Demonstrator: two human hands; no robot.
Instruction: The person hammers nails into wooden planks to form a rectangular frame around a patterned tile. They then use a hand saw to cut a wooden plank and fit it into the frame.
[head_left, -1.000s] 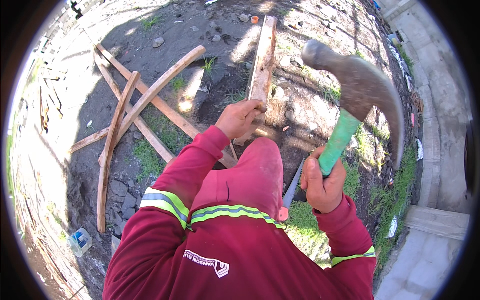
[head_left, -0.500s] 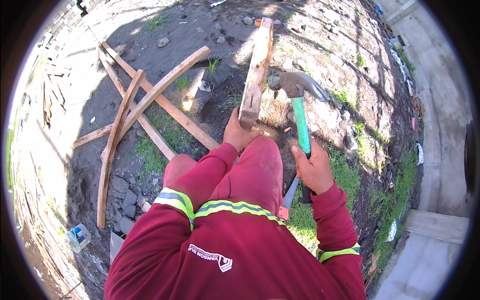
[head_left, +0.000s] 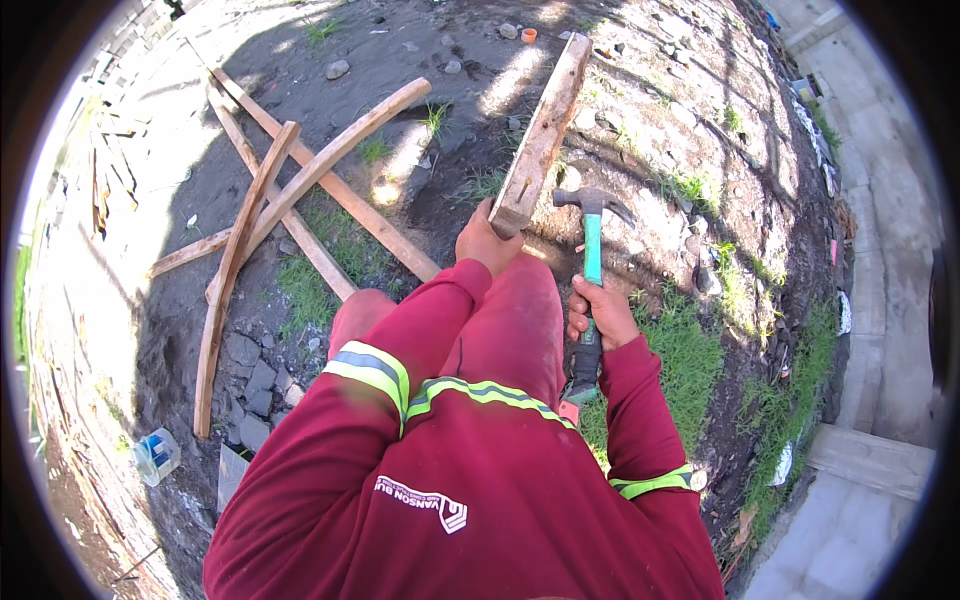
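Observation:
My left hand [head_left: 484,241] is wrapped round the near end of a wooden plank [head_left: 545,130], just above my knee. The plank slants away toward the upper right. A nail [head_left: 525,187] stands in its top face near the held end. In my right hand [head_left: 604,309] is a claw hammer [head_left: 593,240] with a dark head and green handle, gripped partway along the handle. The black grip hangs below that hand. The hammer head is up, to the right of the plank and apart from it.
Several wooden strips [head_left: 300,190] lie crossed on the dirt at left. A clear plastic container [head_left: 157,456] sits at lower left, near broken stone pieces [head_left: 257,390]. Grass [head_left: 675,370] grows at right, before a concrete ledge [head_left: 865,290]. A small orange ring [head_left: 529,36] lies at the top.
The plank has tilted further right with my left hand holding it. The hammer has drawn lower and turned more upright, and its head now looks smaller.

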